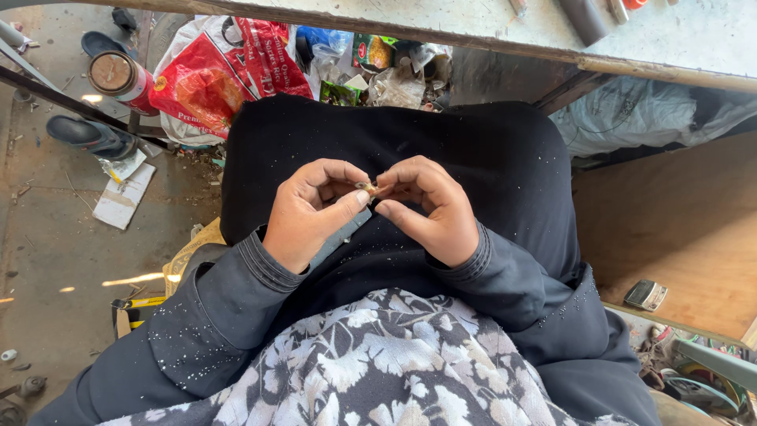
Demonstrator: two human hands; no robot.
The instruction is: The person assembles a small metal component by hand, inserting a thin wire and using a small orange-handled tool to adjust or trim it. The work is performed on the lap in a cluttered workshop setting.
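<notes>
Head view, looking down onto a lap in black cloth: both hands meet above it. The left hand (309, 211) and right hand (430, 209) each pinch one end of a small brownish piece (369, 188), thumb and forefinger pressed onto it, the other fingers curled in. What the piece is cannot be made out; it is tiny and partly hidden by the fingertips. It looks light and stiff, probably slippery for its size and easy to drop, so a fingertip grip at its two ends, as now, seems the only sound hold.

Just below the left grip a flat grey strip (344, 236) lies on the lap, slanting under the thumb. Well above and left of the grips sits a red printed bag (225, 71) among loose wrappers, with a round can (117, 76) beside it and a dark sandal (88, 134) on the concrete floor (47, 237). Above the grips runs the edge of a pale worktop (505, 35). Far to the right, on a brown board (678, 229), rests a small silvery device (646, 295).
</notes>
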